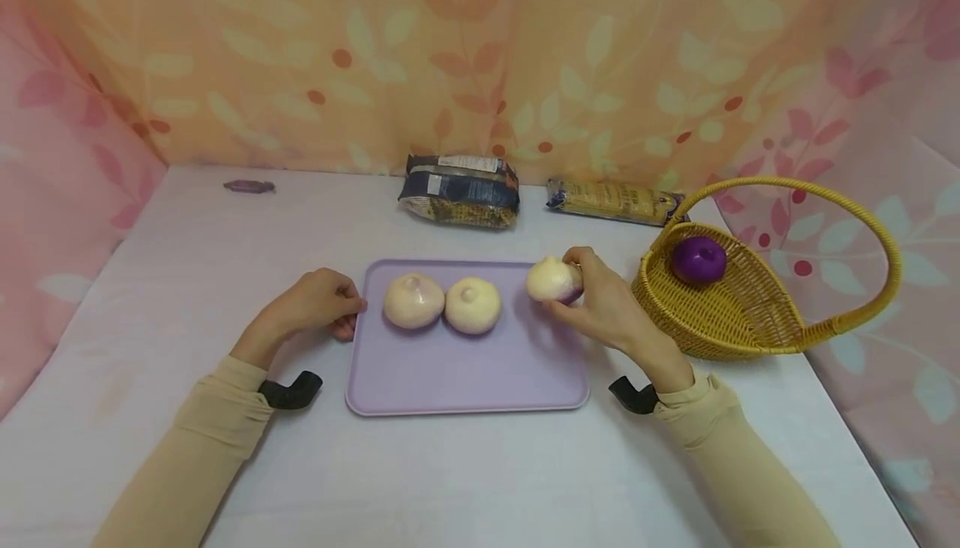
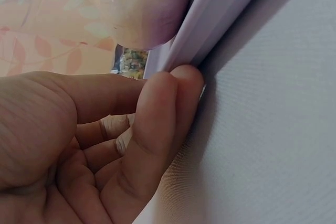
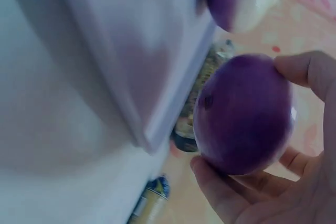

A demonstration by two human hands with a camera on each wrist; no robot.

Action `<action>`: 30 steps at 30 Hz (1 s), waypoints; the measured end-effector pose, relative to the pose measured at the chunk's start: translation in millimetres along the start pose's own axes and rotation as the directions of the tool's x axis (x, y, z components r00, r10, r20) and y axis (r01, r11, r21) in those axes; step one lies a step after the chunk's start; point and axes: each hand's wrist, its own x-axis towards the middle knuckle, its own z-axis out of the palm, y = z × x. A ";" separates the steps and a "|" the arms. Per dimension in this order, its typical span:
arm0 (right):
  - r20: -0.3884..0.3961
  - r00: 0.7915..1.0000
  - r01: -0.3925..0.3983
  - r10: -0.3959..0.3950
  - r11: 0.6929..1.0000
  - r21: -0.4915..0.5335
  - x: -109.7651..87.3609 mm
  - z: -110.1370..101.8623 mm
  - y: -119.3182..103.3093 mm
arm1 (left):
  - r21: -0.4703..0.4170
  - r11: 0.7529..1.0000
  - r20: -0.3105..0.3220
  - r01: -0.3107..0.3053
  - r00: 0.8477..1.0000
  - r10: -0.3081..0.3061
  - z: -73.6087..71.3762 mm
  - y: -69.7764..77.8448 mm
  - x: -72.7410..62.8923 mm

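A lilac tray (image 1: 457,377) lies on the white tabletop. My left hand (image 1: 322,306) pinches its left rim with thumb and curled fingers, also seen in the left wrist view. Two white-and-purple turnips (image 1: 414,301) sit side by side in the tray's upper left half. Above the tray's right end, my right hand (image 1: 600,302) grips a third turnip (image 1: 553,280) from the right. The right wrist view shows this turnip's purple underside (image 3: 244,114), held off the tray between thumb and fingers.
A yellow wicker basket (image 1: 720,336) with a tall handle stands at the right, holding a purple turnip (image 1: 699,261). Along the back lie a dark printed packet (image 1: 461,191), a long yellow packet (image 1: 615,201) and a small purple wrapped item (image 1: 250,186). Floral curtains surround the table.
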 end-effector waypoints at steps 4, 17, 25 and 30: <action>0.050 0.999 0.015 -0.014 0.999 -0.030 -1.2 13.0 3.8 | -0.004 1.000 0.003 0.005 1.000 -0.005 -0.1 0.3 0.0; 0.068 0.995 0.079 -0.075 0.995 -0.064 2.0 21.6 1.6 | 0.020 1.000 0.000 -0.013 1.000 0.013 -4.1 2.9 -0.9; 0.070 0.996 0.052 -0.050 0.998 -0.032 5.0 23.8 1.4 | 0.025 1.000 0.007 -0.013 1.000 0.012 -3.5 2.9 0.0; 0.078 0.996 0.048 -0.047 0.999 -0.012 5.7 25.7 1.7 | 0.024 1.000 0.011 -0.010 1.000 0.009 -2.6 1.1 0.1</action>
